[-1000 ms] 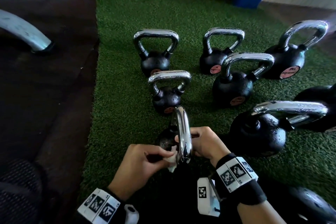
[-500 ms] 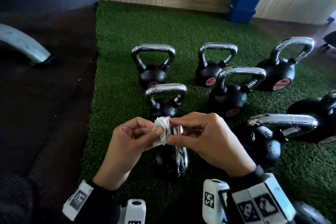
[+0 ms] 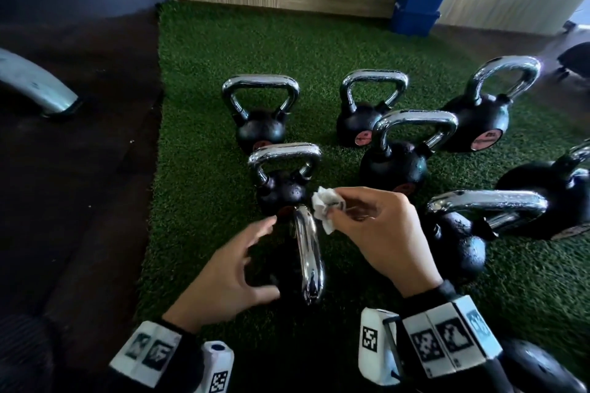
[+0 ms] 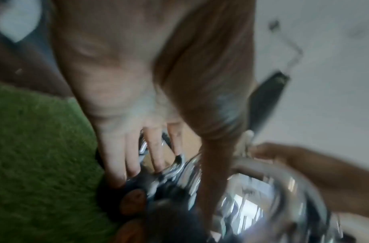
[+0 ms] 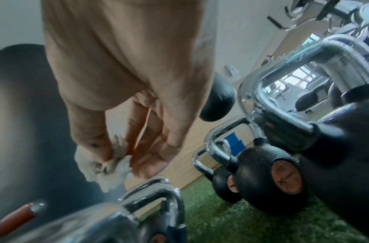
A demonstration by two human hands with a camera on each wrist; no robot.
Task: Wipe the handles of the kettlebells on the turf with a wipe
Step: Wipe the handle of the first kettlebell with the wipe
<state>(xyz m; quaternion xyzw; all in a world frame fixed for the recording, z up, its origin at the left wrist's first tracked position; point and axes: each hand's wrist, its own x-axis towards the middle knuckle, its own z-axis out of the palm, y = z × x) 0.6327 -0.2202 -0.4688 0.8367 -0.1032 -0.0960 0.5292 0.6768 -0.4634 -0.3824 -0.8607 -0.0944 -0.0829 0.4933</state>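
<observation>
Several black kettlebells with chrome handles stand on the green turf (image 3: 198, 169). The nearest kettlebell (image 3: 308, 252) shows its chrome handle end-on between my hands. My right hand (image 3: 380, 233) pinches a crumpled white wipe (image 3: 324, 204) just above and right of that handle; the wipe (image 5: 108, 164) sits between thumb and fingers in the right wrist view. My left hand (image 3: 236, 268) hovers left of the handle with fingers spread and holds nothing; its fingers (image 4: 135, 157) reach over the black body in the blurred left wrist view. A small kettlebell (image 3: 284, 175) stands just beyond.
More kettlebells stand at the back (image 3: 260, 112) (image 3: 370, 105) and right (image 3: 405, 150) (image 3: 485, 118) (image 3: 463, 233). Blue boxes (image 3: 418, 3) sit by the wooden wall. A dark floor with a grey machine leg (image 3: 35, 86) lies left of the turf.
Both hands held the wipe together half a second ago. My left hand has let go and dropped to the left of the handle; my right hand keeps the wipe.
</observation>
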